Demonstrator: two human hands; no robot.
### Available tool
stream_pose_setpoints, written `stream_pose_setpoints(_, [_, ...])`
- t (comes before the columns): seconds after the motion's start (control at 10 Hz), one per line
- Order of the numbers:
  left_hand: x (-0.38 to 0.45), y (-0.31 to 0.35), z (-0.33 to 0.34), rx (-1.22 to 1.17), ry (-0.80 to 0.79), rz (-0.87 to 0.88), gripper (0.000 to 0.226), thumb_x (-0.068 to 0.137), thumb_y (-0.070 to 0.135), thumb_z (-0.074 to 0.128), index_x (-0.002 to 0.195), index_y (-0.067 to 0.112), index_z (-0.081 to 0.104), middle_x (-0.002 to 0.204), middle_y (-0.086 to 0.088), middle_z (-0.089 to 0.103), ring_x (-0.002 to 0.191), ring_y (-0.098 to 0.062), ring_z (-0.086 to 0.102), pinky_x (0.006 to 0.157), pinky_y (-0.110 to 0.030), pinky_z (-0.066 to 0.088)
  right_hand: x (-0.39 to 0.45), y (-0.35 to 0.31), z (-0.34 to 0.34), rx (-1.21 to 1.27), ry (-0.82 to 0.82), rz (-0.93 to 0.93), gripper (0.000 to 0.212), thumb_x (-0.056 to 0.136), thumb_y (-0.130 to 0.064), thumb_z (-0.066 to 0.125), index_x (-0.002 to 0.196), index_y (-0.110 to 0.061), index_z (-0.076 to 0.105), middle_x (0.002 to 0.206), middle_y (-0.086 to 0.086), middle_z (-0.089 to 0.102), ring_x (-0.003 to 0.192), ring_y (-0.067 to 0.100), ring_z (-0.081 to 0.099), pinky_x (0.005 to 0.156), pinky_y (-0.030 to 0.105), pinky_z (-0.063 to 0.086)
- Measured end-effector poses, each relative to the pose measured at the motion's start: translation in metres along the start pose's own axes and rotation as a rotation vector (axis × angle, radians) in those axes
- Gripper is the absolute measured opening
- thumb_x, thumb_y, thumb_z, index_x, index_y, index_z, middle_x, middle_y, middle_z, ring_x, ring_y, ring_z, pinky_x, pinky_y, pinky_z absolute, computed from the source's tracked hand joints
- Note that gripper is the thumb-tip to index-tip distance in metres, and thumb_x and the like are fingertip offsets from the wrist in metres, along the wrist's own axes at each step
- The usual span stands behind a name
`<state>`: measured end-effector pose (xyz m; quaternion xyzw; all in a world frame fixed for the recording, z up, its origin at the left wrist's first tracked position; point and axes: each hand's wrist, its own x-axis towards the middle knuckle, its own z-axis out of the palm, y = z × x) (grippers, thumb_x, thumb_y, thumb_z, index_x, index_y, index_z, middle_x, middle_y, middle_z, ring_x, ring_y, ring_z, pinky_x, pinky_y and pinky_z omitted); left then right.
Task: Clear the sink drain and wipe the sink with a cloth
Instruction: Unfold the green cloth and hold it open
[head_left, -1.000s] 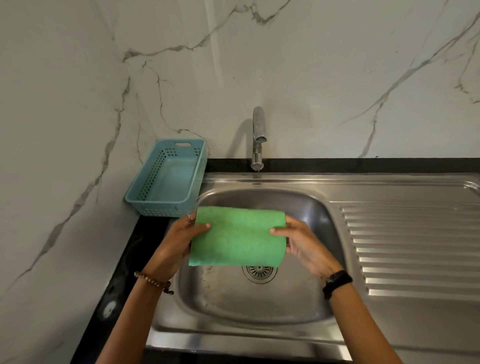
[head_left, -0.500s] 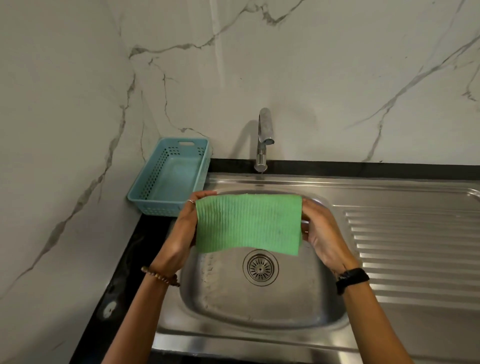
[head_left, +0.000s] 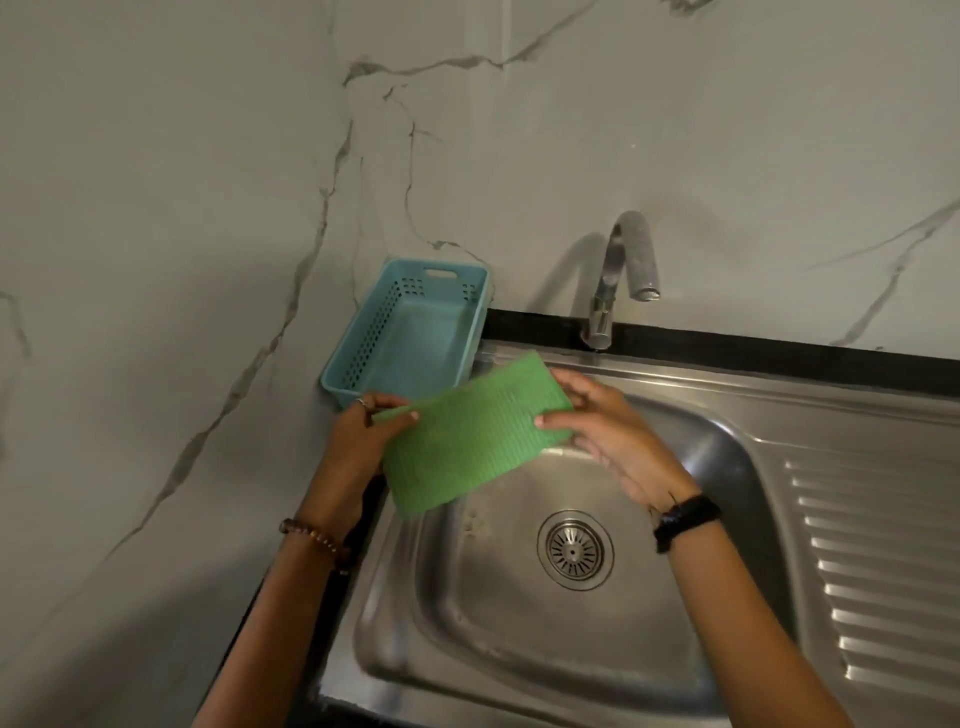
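Marble-patterned wall (head_left: 156, 260) at far left, with a perforated blue plastic basket (head_left: 410, 338) on the black counter beside it. Left hand (head_left: 363, 441) pinches the left edge of a green ribbed cloth (head_left: 475, 436), thumb on top and fingers curled beneath. Cloth held stretched and tilted above the steel sink (head_left: 519, 649). Right hand (head_left: 618, 441) grips the cloth's right edge, thumb over it. Round drain strainer (head_left: 575, 550) lies below; faucet (head_left: 618, 280) behind; ribbed drainboard (head_left: 883, 571) at right.
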<state>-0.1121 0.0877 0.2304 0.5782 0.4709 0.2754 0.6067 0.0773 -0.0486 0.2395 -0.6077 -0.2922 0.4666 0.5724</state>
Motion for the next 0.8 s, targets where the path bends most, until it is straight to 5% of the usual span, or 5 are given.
stream_pose_setpoints(0.2, [0.068,0.017,-0.022,0.236,0.109,0.160,0.028,0.078,-0.006,0.060,0.081,0.019,0.048,0.075,0.000,0.050,0.075,-0.021,0.050,0.070,-0.034,0.043,0.113,-0.053,0.042,-0.500,0.303,-0.320,0.049,0.076,0.000,0.067,0.122,-0.015,0.055,0.112,0.007,0.054,0.097,0.013,0.053,0.088,0.026,0.047])
stream_pose_setpoints(0.3, [0.103,0.017,-0.013,0.581,0.087,0.252,0.047,0.077,-0.003,0.059,0.119,0.015,0.044,0.104,-0.011,0.044,0.087,-0.027,0.052,0.076,-0.035,0.043,0.169,-0.054,0.060,-0.761,0.351,-0.455,0.037,0.079,0.005,0.058,0.112,-0.010,0.050,0.112,0.012,0.044,0.095,0.024,0.054,0.083,0.038,0.050])
stream_pose_setpoints(0.4, [0.134,0.007,0.001,0.951,0.023,0.216,0.047,0.087,0.001,0.049,0.132,0.013,0.041,0.131,-0.021,0.034,0.106,-0.036,0.053,0.082,-0.032,0.041,0.218,-0.035,0.075,-1.006,0.246,-0.496,0.025,0.083,0.007,0.047,0.106,-0.002,0.049,0.110,0.018,0.044,0.085,0.036,0.056,0.069,0.042,0.048])
stream_pose_setpoints(0.6, [0.170,-0.013,0.007,1.309,-0.230,0.012,0.043,0.095,0.013,0.035,0.138,0.018,0.035,0.151,-0.020,0.010,0.120,-0.040,0.046,0.099,-0.041,0.038,0.272,0.001,0.092,-1.500,-0.050,-0.276,0.027,0.094,-0.004,0.042,0.119,-0.001,0.050,0.125,0.020,0.053,0.109,0.035,0.056,0.087,0.043,0.045])
stream_pose_setpoints(0.8, [0.159,0.004,0.016,1.157,-0.049,0.220,0.033,0.092,0.018,0.047,0.125,0.010,0.051,0.138,-0.017,0.037,0.116,-0.033,0.049,0.092,-0.042,0.044,0.228,-0.017,0.094,-1.328,0.136,-0.364,0.029,0.090,-0.003,0.044,0.117,-0.007,0.056,0.119,0.016,0.062,0.107,0.033,0.058,0.086,0.042,0.048])
